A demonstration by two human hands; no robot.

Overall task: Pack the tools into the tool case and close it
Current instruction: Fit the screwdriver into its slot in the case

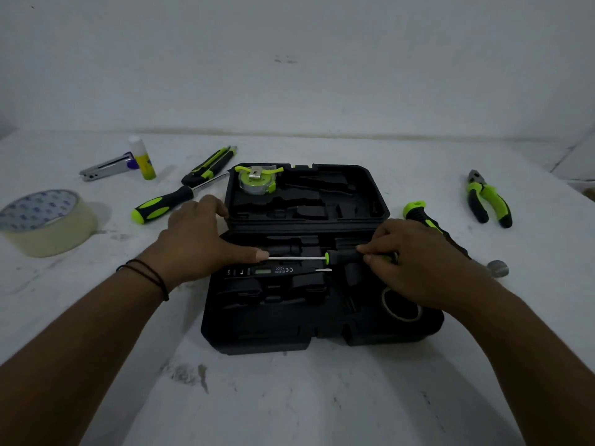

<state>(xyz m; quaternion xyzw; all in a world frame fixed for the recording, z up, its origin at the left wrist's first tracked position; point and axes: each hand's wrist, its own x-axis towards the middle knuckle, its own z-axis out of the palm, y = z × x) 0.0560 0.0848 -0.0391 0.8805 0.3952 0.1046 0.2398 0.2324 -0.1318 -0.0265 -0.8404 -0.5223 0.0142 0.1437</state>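
Observation:
The black tool case (264, 329) lies open in the middle of the white table. A green tape measure (256, 181) sits in its far half, a tester pen (273, 271) and a small tape roll (402, 309) in its near half. My right hand (415, 262) pinches the handle of a small screwdriver (335, 256) held level over the near half. My left hand (199, 233) touches the tip of its shaft with the thumb, its fingers resting on the case edge. Outside lie a large screwdriver (164, 204), a utility knife (209, 165), pliers (487, 201) and a hammer (421, 217).
A wide masking tape roll (48, 223) stands at the left. A stapler (106, 167) and a glue stick (143, 159) are at the far left. The wall rises behind the table's back edge.

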